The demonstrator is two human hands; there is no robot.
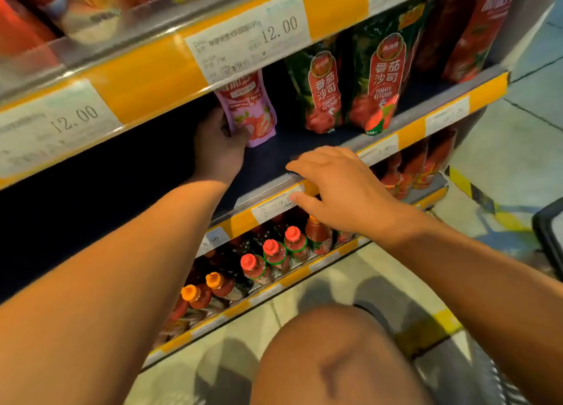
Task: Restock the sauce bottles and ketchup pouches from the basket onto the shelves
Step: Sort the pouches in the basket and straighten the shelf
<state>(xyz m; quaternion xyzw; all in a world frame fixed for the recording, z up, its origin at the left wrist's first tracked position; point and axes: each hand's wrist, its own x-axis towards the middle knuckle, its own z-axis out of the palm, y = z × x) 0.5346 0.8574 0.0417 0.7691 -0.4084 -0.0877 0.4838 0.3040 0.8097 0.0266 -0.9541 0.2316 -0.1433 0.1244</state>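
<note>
Left hand (220, 144) is reaching deep into the middle shelf (307, 180), fingers wrapped round a pink ketchup pouch (248, 112) that's standing upright on the dark shelf board, strawberry-ish red print on the front. Just right of it stand green-and-red tomato ketchup pouches (380, 78). Right hand (338, 191) rests on the shelf's front rail, fingers loose, holding nothing. Below, the lower shelf holds red-capped sauce bottles (275, 257) in a row. A dark basket (550, 237) edge peeks in far right, contents hidden.
</note>
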